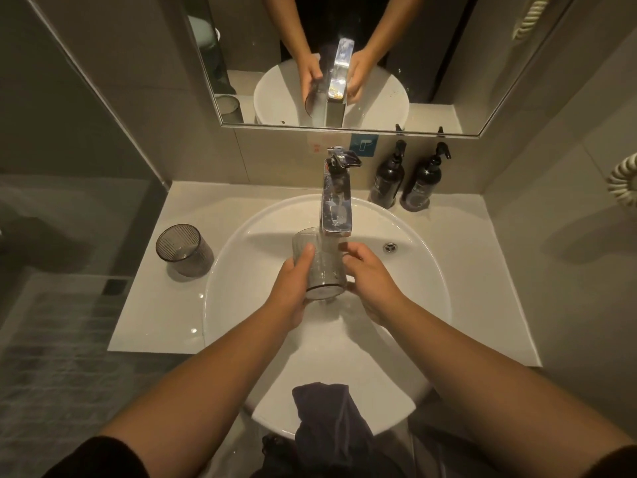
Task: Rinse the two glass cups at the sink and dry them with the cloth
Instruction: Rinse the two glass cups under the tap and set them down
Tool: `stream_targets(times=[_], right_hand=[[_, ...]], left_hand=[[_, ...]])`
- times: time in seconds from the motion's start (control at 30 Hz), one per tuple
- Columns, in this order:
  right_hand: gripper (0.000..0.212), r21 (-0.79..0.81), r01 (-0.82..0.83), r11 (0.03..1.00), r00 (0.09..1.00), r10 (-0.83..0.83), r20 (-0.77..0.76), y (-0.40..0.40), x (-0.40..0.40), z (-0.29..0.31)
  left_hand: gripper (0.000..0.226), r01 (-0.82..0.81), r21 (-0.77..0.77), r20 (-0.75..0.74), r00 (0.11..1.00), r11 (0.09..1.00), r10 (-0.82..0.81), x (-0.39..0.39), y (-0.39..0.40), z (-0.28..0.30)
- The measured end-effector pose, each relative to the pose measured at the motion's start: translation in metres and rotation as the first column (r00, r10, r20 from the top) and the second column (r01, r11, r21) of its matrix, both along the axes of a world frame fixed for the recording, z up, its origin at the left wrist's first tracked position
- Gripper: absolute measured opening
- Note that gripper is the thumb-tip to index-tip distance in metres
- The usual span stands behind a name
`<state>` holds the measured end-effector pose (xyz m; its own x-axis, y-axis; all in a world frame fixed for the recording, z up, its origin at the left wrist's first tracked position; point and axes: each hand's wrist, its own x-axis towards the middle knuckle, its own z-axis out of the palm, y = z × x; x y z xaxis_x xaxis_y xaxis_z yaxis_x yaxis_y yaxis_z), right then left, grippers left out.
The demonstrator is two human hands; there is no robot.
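A smoky ribbed glass cup [324, 267] is tilted under the chrome faucet [337, 198], and water runs into it over the white basin [420, 281]. My left hand [293, 281] grips its left side with the thumb on the wall. On the opposite side, my right hand [370, 277] holds the cup, fingers around its base. The second glass cup [184, 251] stands upright on the counter left of the basin. A dark cloth [327, 422] hangs over the basin's near rim.
Two dark pump bottles [387, 177] [422, 182] stand at the back right of the counter [155, 322]. A mirror [344, 56] hangs above the faucet. The overflow hole [390, 247] sits on the basin's right wall. A coiled cord [624, 181] hangs at far right.
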<state>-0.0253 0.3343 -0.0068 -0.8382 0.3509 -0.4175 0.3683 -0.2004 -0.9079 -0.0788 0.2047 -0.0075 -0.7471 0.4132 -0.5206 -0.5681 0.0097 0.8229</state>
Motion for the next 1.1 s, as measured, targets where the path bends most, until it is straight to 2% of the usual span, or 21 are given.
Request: stream_targets(times=[0.13,0.3,0.47,0.57,0.63,0.7,0.73,0.8,0.87,0.93,1.0,1.1], right_hand=[[0.028,0.027,0.020,0.999,1.000,-0.019,-0.018,0.001,0.002,-0.003],[0.030,0.032,0.035,0.999,0.999,-0.035,-0.003,0.000,0.002,-0.004],[0.022,0.163,-0.059,0.985,0.991,0.038,0.127,0.000,-0.003,0.005],[0.038,0.167,-0.112,0.980,0.969,0.071,0.237,0.004,-0.011,0.011],[0.036,0.189,-0.050,0.981,0.976,0.008,0.218,0.009,-0.020,0.014],[0.022,0.297,0.084,0.951,0.985,-0.125,0.122,0.019,-0.028,0.026],[0.017,0.374,0.153,0.915,0.983,-0.179,0.036,0.025,-0.032,0.036],[0.034,0.528,0.217,0.821,0.975,-0.156,-0.158,0.035,-0.038,0.064],[0.047,0.704,0.160,0.692,0.956,0.070,-0.285,0.039,-0.044,0.093],[0.046,0.891,0.034,0.453,0.908,0.358,-0.217,0.039,-0.051,0.112],[0.039,0.970,-0.037,0.241,0.858,0.505,-0.093,0.042,-0.053,0.113],[0.031,0.994,0.019,0.107,0.842,0.534,-0.074,0.045,-0.041,0.087]], left_hand=[[0.044,-0.064,0.060,0.137,0.989,0.996,0.055,-0.002,0.004,-0.002],[0.040,-0.014,-0.059,0.180,0.983,0.998,0.024,-0.002,0.005,-0.002],[0.047,0.138,-0.107,0.342,0.935,0.985,-0.094,-0.003,0.005,-0.004],[0.051,0.176,-0.107,0.456,0.884,0.979,-0.109,-0.011,0.009,-0.001],[0.048,0.127,-0.121,0.472,0.880,0.984,-0.055,-0.020,0.012,0.001],[0.046,0.053,-0.114,0.483,0.876,0.992,0.008,-0.030,0.015,0.003],[0.043,0.024,-0.108,0.493,0.869,0.994,0.033,-0.033,0.016,0.005],[0.038,-0.001,-0.118,0.487,0.871,0.993,0.058,-0.037,0.018,0.007],[0.035,0.005,-0.105,0.485,0.873,0.994,0.047,-0.039,0.022,0.007],[0.031,0.014,-0.081,0.491,0.871,0.997,0.028,-0.037,0.024,0.007],[0.031,0.021,-0.084,0.497,0.868,0.996,0.023,-0.034,0.024,0.005],[0.036,0.000,-0.107,0.509,0.859,0.994,0.055,-0.033,0.020,0.002]])
